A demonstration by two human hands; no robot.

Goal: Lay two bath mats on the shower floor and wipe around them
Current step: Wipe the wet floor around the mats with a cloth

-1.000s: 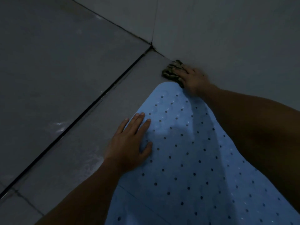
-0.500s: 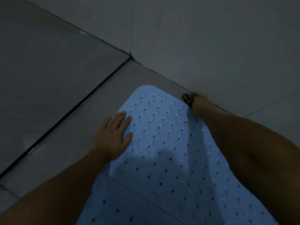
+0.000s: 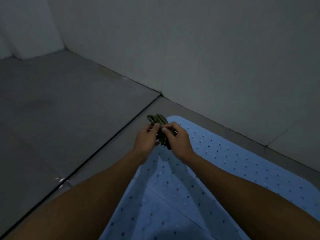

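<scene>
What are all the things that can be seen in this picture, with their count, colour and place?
bath mat: at least one, light blue with small dark holes, flat on the floor by the wall; a seam near the bottom may be a second mat's edge, cannot tell.
cloth: one, dark olive with stripes, bunched, held above the mat's far end.
floor tiles: grey, with one dark joint line running diagonally, left of the mat.
wall: pale grey, behind the mat.
left hand: one, pinching the cloth.
right hand: one, pinching the cloth.
</scene>
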